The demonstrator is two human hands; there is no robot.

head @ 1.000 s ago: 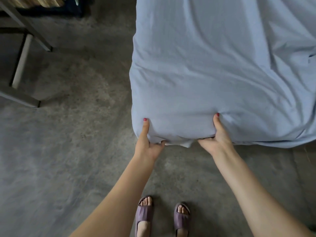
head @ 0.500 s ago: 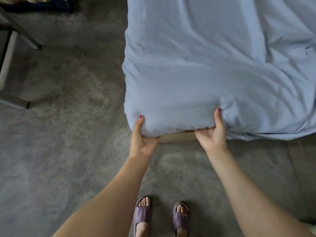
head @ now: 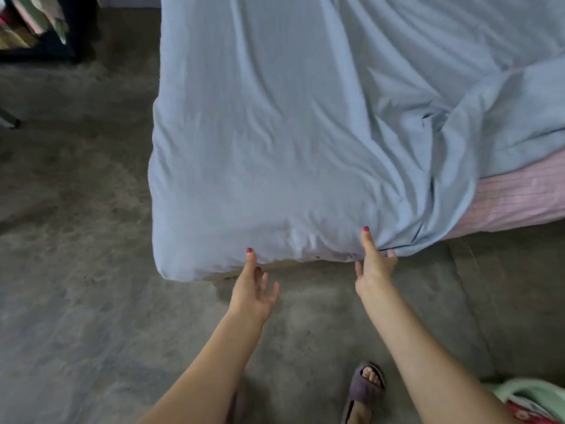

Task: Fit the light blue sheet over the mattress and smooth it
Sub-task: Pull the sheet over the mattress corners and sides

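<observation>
The light blue sheet (head: 275,142) covers the near left corner of the mattress, wrinkled and bunched toward the right. A pink striped part of the mattress (head: 516,197) shows bare at the right edge. My left hand (head: 252,289) hangs just below the sheet's bottom edge, fingers spread, thumb tip touching the fabric. My right hand (head: 374,264) is open too, thumb raised against the sheet's hem near a gathered fold; it holds nothing.
Grey concrete floor (head: 76,270) lies to the left and in front of the bed. A dark piece of furniture with stacked items (head: 39,29) stands at the far left. My slippered foot (head: 365,385) is below. Green cloth (head: 532,396) sits at the bottom right.
Both hands have let go of the mattress corner and drawn back with fingers spread. The corner has dropped down. The view shifted, showing the bare pink mattress at the right.
</observation>
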